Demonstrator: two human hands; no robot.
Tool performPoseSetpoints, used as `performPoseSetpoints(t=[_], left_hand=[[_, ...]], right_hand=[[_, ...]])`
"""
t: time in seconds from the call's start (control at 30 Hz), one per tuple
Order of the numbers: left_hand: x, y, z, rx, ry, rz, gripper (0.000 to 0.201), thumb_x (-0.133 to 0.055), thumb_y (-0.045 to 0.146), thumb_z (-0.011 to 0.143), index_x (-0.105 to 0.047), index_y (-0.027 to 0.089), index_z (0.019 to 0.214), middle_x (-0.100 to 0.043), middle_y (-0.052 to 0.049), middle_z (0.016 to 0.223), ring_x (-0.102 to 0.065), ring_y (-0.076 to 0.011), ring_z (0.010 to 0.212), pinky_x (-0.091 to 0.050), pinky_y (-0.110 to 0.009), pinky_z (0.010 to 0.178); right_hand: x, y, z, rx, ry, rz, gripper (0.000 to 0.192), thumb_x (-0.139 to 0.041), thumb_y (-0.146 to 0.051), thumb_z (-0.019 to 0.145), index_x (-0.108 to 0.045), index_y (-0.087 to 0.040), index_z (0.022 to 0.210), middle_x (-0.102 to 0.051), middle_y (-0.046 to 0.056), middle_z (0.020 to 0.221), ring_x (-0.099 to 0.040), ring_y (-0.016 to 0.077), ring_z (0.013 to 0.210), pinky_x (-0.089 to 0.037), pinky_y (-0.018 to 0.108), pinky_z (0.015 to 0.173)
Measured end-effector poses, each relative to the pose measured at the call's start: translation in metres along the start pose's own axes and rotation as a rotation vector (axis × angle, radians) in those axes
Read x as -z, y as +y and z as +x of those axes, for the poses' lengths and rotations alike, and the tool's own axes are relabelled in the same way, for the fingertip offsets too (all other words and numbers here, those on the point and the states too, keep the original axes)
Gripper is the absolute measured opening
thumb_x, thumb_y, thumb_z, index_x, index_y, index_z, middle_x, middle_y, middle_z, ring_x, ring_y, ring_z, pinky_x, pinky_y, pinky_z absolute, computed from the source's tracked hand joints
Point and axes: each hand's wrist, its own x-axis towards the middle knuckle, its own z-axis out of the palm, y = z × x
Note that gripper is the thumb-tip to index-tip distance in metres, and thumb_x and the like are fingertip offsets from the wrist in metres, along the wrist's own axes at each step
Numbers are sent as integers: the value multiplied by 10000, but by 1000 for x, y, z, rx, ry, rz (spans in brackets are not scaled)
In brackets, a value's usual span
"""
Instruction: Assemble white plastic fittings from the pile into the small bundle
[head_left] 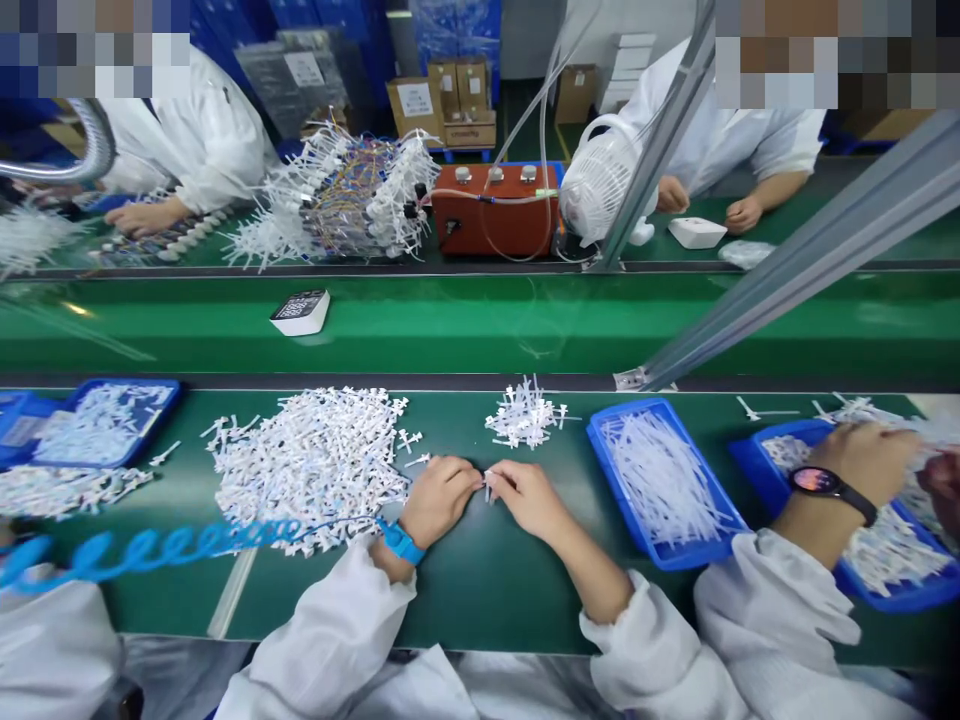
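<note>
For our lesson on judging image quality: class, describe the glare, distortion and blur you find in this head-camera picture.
Head view: overhead light glares in streaks on the glossy green conveyor belt; wide-angle distortion bows the belt edges and splays the aluminium rail; the left hand and right hand at centre are sharp, while the blue coiled cord and the white pile smear towards the edges.

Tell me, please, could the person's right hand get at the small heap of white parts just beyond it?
Probably yes: the right hand rests on the green mat just short of the small heap, with only bare mat between them.
</note>
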Motion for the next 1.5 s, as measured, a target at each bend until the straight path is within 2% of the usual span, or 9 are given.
performPoseSetpoints(t=[0.33,0.47,0.57,0.67,0.83,0.97,1.13,1.3,1.5], left_hand=[[2,2,3,60,-19,-47,181,-470,264,968,-644,215,982,-658,-41,916,-586,-173,845,-428,-338,783],[15,19,38,195,142,-159,184,-456,267,972,-629,206,982,-646,-46,901,-591,-171,870,-457,-320,799],[33,28,71,192,122,-105,220,-487,289,951,-606,227,1126,-626,-80,1091,-571,-219,1037,-452,-380,905],[57,15,77,247,86,35,358,-543,288,909,-535,229,1262,-553,-114,1259,-512,-273,1175,-426,-441,976],[83,-32,28,293,-206,166,166,-592,279,866,-643,224,1014,-672,-51,975,-635,-222,904,-492,-347,816],[71,-41,4,293,-295,261,177,-592,236,870,-651,225,1037,-670,-66,987,-644,-218,900,-480,-329,796],[57,-24,12,238,-299,228,142,-497,205,931,-633,213,970,-639,-53,924,-627,-206,884,-476,-328,794],[55,6,21,109,-232,6,200,-427,269,983,-591,218,1087,-622,-49,1015,-635,-159,875,-515,-282,796],[43,20,24,0,-29,-140,159,-469,267,976,-615,224,1024,-661,-33,945,-639,-136,881,-530,-257,803]], right_hand=[[0,0,-1,-53,38,11,363,-487,-384,969,-625,-176,705,-667,-13,668,-584,99,615,-385,199,643],[-1,-1,-1,-66,72,-66,475,-291,-417,1039,-638,-184,814,-660,-10,665,-612,108,663,-374,204,672],[-1,-2,-3,-47,60,-164,441,-327,-432,1029,-604,-189,787,-658,-15,664,-614,116,666,-343,206,643],[0,-4,-5,-43,41,-189,417,-347,-435,1024,-580,-191,778,-660,-20,671,-617,115,672,-321,204,623],[-1,-6,-7,-46,20,-181,366,-393,-448,1004,-621,-212,842,-672,-20,700,-620,121,679,-304,210,596],[-4,-7,-8,-35,30,-223,272,-492,-428,957,-657,-229,875,-687,-9,745,-618,136,682,-299,219,578],[-4,-8,-8,-6,56,-133,203,-519,-361,936,-663,-222,899,-685,-6,753,-608,129,672,-356,213,606],[-1,-7,-8,21,93,16,189,-551,-333,914,-659,-211,1010,-684,-8,751,-617,126,678,-426,215,663],[-1,-2,-6,-29,40,186,260,-440,-345,967,-619,-181,875,-689,-4,740,-606,97,582,-451,194,611]])
